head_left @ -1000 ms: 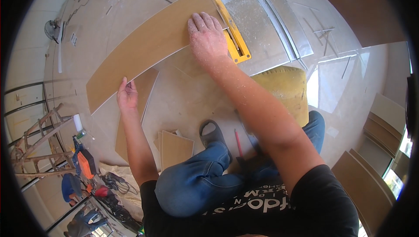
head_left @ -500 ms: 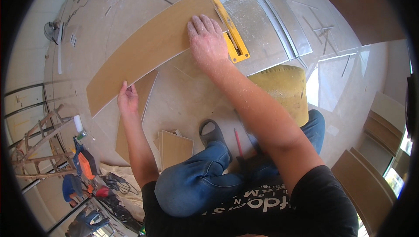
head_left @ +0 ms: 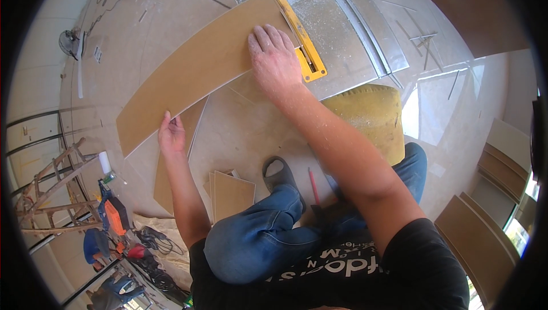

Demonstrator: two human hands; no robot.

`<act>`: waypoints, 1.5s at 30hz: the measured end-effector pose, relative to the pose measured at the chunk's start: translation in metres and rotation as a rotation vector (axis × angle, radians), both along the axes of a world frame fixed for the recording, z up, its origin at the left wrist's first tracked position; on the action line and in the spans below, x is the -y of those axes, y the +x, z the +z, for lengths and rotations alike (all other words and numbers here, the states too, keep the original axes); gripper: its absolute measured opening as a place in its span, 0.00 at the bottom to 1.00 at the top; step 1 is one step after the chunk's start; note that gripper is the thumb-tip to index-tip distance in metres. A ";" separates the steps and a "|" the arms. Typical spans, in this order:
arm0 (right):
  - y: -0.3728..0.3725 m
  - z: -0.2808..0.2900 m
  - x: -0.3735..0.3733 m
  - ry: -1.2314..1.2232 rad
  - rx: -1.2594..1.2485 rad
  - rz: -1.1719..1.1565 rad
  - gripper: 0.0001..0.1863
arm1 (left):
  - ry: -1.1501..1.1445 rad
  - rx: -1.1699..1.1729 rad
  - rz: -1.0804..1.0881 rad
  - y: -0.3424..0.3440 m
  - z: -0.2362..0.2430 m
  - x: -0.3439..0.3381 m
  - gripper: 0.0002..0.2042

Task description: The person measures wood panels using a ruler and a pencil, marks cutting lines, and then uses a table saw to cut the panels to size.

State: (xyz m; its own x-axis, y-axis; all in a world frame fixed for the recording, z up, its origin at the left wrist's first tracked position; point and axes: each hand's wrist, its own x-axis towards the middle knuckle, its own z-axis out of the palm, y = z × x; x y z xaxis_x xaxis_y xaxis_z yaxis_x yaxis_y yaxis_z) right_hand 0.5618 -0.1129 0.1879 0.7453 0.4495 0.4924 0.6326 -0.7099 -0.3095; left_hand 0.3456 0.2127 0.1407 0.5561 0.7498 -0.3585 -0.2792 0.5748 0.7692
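Note:
A long tan board [head_left: 188, 64] with a pale edge lies across a metal saw table, its right end along the yellow slotted plate [head_left: 311, 61]. My left hand [head_left: 172, 134] is closed on the board's near edge close to its left end, thumb on top and fingers underneath. Flat on the board beside the yellow plate rests my right hand [head_left: 273, 53], dusty, its fingers stretched out. White dust covers the metal table top [head_left: 337, 30]. The blade itself cannot be made out in the slot.
Under the board leans another tan panel [head_left: 165, 178], with small cut pieces [head_left: 234, 196] nearer my knee. A yellow cushioned block [head_left: 368, 116] stands by my right forearm. A red pencil-like stick [head_left: 313, 181] is near my foot. Tools and cables [head_left: 154, 238] lie at lower left, larger boards [head_left: 479, 241] at right.
The board has shifted slightly toward me and to the right along the yellow plate. Both hands have moved with it, keeping the same hold.

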 end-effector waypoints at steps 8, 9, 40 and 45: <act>-0.007 -0.001 0.004 0.016 0.001 -0.008 0.22 | -0.002 -0.019 0.043 -0.005 0.003 0.010 0.15; -0.007 -0.001 0.005 0.017 -0.002 -0.007 0.22 | -0.002 -0.019 0.042 -0.006 0.004 0.011 0.15; -0.028 0.004 0.025 -0.019 -0.042 0.001 0.24 | 0.012 0.034 -0.018 -0.035 0.004 0.032 0.17; -0.032 0.005 0.029 -0.007 -0.028 0.029 0.23 | -0.008 0.046 -0.030 -0.041 0.005 0.034 0.17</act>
State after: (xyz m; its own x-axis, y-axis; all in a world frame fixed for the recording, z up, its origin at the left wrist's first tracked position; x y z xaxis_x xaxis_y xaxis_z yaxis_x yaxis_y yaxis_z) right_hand 0.5299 -0.1417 0.1930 0.7455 0.4747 0.4678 0.6441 -0.6937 -0.3225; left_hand 0.3049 0.1790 0.1455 0.5941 0.7300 -0.3380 -0.2966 0.5893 0.7515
